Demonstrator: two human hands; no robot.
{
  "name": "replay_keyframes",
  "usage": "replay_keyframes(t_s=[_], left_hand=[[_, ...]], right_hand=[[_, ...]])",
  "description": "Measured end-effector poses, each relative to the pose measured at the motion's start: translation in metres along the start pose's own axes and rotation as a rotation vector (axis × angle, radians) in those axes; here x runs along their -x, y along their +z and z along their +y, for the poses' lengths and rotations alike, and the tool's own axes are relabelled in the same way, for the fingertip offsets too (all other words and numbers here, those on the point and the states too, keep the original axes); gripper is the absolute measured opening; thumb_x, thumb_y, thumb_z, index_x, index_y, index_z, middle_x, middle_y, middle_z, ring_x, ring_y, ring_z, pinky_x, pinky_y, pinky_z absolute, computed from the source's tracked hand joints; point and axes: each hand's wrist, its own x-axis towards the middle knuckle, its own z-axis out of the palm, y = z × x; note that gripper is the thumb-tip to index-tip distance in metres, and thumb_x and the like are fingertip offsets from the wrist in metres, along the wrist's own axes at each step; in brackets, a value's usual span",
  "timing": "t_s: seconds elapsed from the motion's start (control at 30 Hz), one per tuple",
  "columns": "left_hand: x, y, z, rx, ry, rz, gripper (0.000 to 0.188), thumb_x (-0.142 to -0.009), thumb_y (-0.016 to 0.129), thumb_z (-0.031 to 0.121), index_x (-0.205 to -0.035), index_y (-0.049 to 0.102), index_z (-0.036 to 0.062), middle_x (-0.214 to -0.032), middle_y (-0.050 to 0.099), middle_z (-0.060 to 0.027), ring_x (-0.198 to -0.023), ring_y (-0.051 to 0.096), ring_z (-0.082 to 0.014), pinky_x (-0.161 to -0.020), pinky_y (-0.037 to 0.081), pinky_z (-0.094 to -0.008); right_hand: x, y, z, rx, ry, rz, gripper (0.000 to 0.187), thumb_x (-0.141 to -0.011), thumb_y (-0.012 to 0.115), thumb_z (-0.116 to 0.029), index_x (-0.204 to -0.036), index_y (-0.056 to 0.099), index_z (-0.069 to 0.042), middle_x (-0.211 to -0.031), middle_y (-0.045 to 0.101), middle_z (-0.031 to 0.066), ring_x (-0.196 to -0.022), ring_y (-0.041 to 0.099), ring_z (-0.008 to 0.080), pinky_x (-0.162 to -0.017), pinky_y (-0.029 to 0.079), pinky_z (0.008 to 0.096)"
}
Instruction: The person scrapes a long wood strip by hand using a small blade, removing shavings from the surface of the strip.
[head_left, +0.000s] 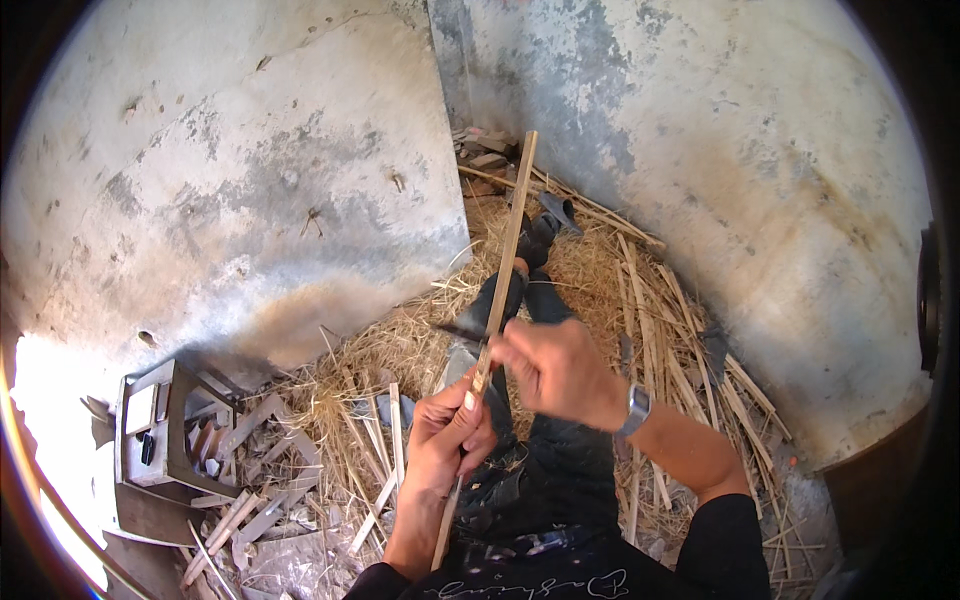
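Observation:
A long, narrow strip of split bamboo [513,225] slants up and away from me between my legs. My left hand [448,432] is closed round its lower part, thumb on top, and the tail end passes down beside my left forearm. Just above it, my right hand [562,372], slightly blurred, is closed in a fist at the strip. A dark knife blade [461,331] sticks out to the left across the strip from that fist; its handle is hidden in the fingers. A watch [637,408] is on my right wrist.
Pale shavings [400,335] cover the floor round my outstretched legs. Several bamboo strips [655,335] lie along the right wall. At the left stands a worn, box-like wooden frame [175,470] beside scattered offcuts [225,525]. Broken bricks [487,150] lie in the far corner between stained walls.

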Motion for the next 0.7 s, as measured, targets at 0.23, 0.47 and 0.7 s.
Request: replay_keyframes(t_s=[0.23, 0.47, 0.7], left_hand=[[0.006, -0.012, -0.008, -0.049, 0.062, -0.055, 0.035, -0.108, 0.057, 0.026, -0.128, 0.062, -0.0027, -0.062, 0.047, -0.001, -0.042, 0.034, -0.0053, -0.04, 0.025, -0.0209], [0.005, -0.003, -0.003, -0.144, -0.006, -0.019, 0.047, -0.108, 0.054, 0.022, -0.147, 0.051, -0.0052, -0.066, 0.055, -0.0022, -0.044, 0.04, -0.0052, -0.041, 0.03, -0.0202], [0.005, -0.016, -0.022, -0.374, 0.006, 0.018, 0.052, -0.103, 0.063, 0.013, -0.152, 0.049, 0.0014, -0.08, 0.066, -0.0066, -0.052, 0.049, -0.0043, -0.047, 0.037, -0.0186]], right_hand=[[0.022, 0.008, -0.014, -0.357, 0.224, -0.129, 0.026, -0.104, 0.061, -0.019, -0.083, 0.059, -0.003, -0.059, 0.053, 0.0117, -0.047, 0.054, 0.0268, -0.047, 0.039, 0.0361], [0.024, -0.018, 0.001, -0.514, 0.451, -0.041, 0.021, -0.097, 0.072, -0.022, -0.091, 0.066, -0.003, -0.059, 0.047, -0.0034, -0.053, 0.04, 0.0031, -0.05, 0.031, 0.0249], [0.033, -0.009, -0.016, -0.274, 0.529, -0.171, 0.024, -0.089, 0.08, -0.028, -0.094, 0.07, -0.007, -0.054, 0.05, -0.0071, -0.048, 0.039, -0.001, -0.046, 0.029, 0.021]])
